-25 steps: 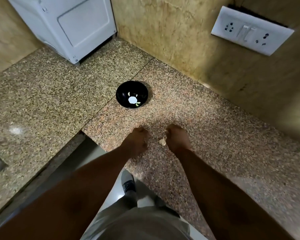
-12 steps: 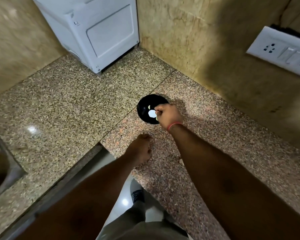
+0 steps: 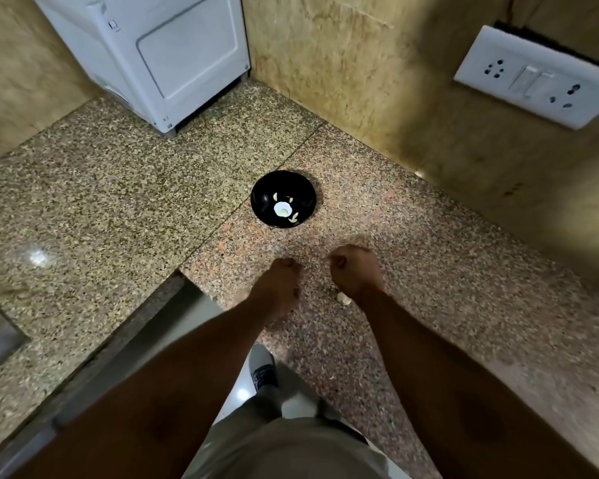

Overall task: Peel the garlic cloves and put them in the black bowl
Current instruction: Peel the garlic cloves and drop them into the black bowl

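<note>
white appliance (image 3: 159, 53) back-left | wall socket panel (image 3: 536, 77) right | granite counter (image 3: 101, 188)

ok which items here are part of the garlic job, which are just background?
Job:
black bowl, peeled cloves inside
pale garlic piece on counter by right hand
left hand

Background:
white appliance
wall socket panel
granite counter
</note>
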A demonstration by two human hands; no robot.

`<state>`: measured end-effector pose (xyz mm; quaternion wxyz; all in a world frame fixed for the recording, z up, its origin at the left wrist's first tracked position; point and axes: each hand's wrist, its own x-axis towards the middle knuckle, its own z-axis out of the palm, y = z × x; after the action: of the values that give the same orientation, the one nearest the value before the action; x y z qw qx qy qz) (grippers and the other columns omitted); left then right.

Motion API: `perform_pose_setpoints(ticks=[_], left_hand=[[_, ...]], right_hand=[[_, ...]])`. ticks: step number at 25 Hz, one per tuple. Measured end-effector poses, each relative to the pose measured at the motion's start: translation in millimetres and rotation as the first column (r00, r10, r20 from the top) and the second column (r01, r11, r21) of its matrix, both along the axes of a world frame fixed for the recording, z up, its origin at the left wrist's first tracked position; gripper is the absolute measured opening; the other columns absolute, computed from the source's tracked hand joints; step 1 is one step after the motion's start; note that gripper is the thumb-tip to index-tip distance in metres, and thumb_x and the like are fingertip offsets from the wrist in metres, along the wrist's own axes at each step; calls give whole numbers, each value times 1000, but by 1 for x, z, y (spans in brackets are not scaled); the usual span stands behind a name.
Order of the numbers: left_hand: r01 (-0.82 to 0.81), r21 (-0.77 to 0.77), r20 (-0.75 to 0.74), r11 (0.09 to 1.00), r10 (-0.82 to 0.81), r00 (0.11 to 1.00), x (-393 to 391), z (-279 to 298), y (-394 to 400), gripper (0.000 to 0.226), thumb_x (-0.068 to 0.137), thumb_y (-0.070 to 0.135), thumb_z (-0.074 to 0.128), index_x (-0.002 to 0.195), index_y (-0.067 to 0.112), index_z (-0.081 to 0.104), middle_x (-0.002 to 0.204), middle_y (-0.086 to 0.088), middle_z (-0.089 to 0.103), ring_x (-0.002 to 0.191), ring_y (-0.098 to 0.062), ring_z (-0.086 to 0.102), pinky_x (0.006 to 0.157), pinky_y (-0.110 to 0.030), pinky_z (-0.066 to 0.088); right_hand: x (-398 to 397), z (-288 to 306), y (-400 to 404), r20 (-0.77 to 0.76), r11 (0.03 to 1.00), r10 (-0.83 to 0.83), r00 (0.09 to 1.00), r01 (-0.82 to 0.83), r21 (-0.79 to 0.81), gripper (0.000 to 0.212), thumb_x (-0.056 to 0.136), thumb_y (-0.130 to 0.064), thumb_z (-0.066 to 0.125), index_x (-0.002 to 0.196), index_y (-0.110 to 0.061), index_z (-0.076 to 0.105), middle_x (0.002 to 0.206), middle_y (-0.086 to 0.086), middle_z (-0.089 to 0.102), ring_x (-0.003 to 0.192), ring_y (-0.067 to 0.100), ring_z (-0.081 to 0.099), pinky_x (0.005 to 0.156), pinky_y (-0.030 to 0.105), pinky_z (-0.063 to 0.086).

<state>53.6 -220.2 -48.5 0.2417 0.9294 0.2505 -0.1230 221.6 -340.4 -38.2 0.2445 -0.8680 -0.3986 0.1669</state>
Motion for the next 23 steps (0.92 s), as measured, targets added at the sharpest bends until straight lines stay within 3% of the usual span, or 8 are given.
perform_pose_setpoints(ticks=[2, 5, 8, 13, 16, 18, 20, 23], left_hand=[[0, -22, 37, 1000, 1, 999, 3, -15, -16, 51, 80, 25, 56, 126, 6, 62, 128, -19, 58, 124, -40, 53, 98, -42, 51], [-72, -129, 109, 989, 86, 990, 10, -21, -46, 24, 81, 26, 57, 99, 14, 66, 100, -6, 61, 94, -33, 62, 77, -34, 49], [-219, -218, 181, 951, 260, 949, 15, -15, -71, 12, 87, 15, 69, 98, 10, 73, 96, -4, 70, 89, -21, 64, 79, -31, 49], [-371, -563, 68, 738, 490, 869, 0, -22, -91, 5, 84, 3, 80, 87, 4, 75, 67, -9, 72, 49, -13, 64, 56, -29, 51], [-441, -610, 24, 658, 572, 820, -7, -27, -101, 11, 75, 7, 89, 79, 13, 81, 73, -1, 75, 54, -1, 64, 59, -22, 54], [-516, -620, -27, 591, 641, 767, -8, -24, -103, 24, 77, 2, 86, 66, 23, 80, 62, 4, 71, 54, -9, 64, 62, -26, 52], [-568, -646, -81, 510, 694, 715, -8, -25, -106, 32, 80, -3, 81, 62, 24, 78, 57, -4, 70, 53, -23, 63, 61, -33, 52], [-611, -667, -133, 427, 738, 662, -6, -18, -114, 18, 83, 0, 80, 72, 14, 79, 62, -13, 72, 48, -24, 63, 60, -40, 59]], right_hand=[[-3, -11, -34, -48, 998, 16, 999, -18, -52, 23, 82, -30, 72, 104, -28, 80, 105, -6, 75, 92, 15, 70, 80, 20, 51], [-11, -22, -67, -70, 985, 104, 992, -112, -134, 30, 81, -40, 74, 110, -33, 74, 107, -8, 65, 93, 15, 65, 79, 25, 52], [-20, -26, -78, -78, 986, 104, 991, -114, -123, 31, 79, -32, 79, 110, -30, 75, 106, -1, 64, 92, 23, 66, 82, 31, 54], [-42, -34, -94, -162, 996, 87, 983, -81, 39, 50, 68, -27, 87, 115, -19, 75, 105, 2, 66, 85, 21, 67, 75, 25, 49], [-52, -36, -100, -269, 1000, 2, 963, 4, 22, 56, 62, -28, 93, 114, -18, 74, 99, -3, 69, 80, 9, 63, 71, 15, 49], [-53, -36, -104, -391, 998, -67, 918, 66, -17, 55, 61, -16, 95, 111, -16, 75, 90, -6, 71, 74, 0, 61, 64, 1, 41], [-54, -36, -109, -448, 995, -92, 889, 94, -18, 53, 61, -6, 94, 111, -13, 76, 86, -6, 72, 70, -3, 61, 61, 0, 40], [-57, -35, -113, -466, 994, -95, 880, 113, 10, 52, 62, -6, 93, 110, -15, 76, 79, -10, 70, 66, -3, 60, 63, 6, 46]])
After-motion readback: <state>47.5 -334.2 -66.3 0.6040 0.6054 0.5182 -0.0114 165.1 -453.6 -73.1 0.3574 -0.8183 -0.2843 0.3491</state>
